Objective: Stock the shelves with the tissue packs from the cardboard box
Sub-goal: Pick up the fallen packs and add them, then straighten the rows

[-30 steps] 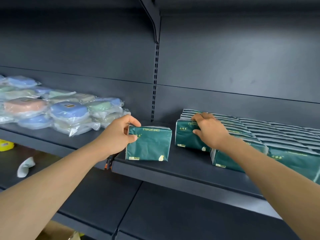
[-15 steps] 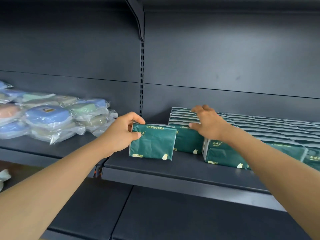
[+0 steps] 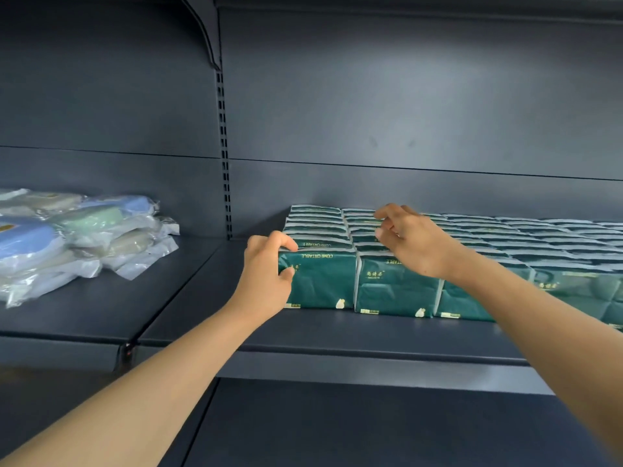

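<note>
Seating a tissue pack at the end of the front row

The left hand [image 3: 266, 274] pinches the dark green plastic-wrapped tissue pack [image 3: 318, 281] by its left edge, squaring it on the grey metal shelf [image 3: 337, 335]; the right hand [image 3: 413, 242], loosely open and empty, steadies the neighbouring rows of packs [image 3: 472, 237].

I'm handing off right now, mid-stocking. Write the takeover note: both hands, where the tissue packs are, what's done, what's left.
Left hand: grip closed on the left end of the front pack, thumb on top, pack standing on the shelf against the leftmost row.
Right hand: fingers curled loosely above the second row, holding nothing.
Tissue packs: green, standing in tight rows from mid-shelf to the right edge of view.
Bagged items: piled on the left shelf bay, apart from the packs.
Done: this pack is lined up in its row.
Left: release it, then fetch more. The cardboard box is out of view, so remaining stock is unknown.
</note>
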